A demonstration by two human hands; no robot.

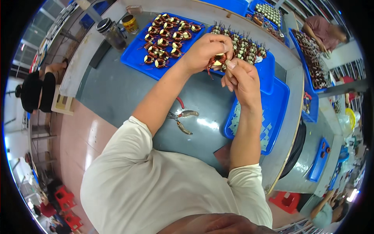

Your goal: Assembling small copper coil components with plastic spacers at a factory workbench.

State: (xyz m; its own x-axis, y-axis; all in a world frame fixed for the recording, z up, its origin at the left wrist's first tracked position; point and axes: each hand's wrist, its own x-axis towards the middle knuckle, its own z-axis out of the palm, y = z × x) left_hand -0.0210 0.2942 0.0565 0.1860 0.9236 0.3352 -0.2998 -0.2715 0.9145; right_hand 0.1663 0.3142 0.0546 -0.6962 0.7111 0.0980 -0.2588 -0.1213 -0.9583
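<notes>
My left hand [206, 50] is closed around a toroidal coil [219, 60] wound with copper-coloured wire, a pale yellow piece on it and a red lead hanging below. Against the coil's right side my right hand [243, 80] makes a pinch with thumb and forefinger; what lies between the fingertips is too small to make out. Both hands are raised over the far part of the grey bench [156, 91]. Beneath my forearms lies a pair of pliers [189, 113] with worn handles, beside a curved red piece [180, 102].
Similar coils fill a blue tray [130, 58] at left and another blue tray [268, 74] behind my hands. Under my right forearm, a blue tray [283, 103] holds small pale green slips. A lidded jar [113, 36] and a yellow can [130, 25] stand far left. Another person [325, 31] works at right.
</notes>
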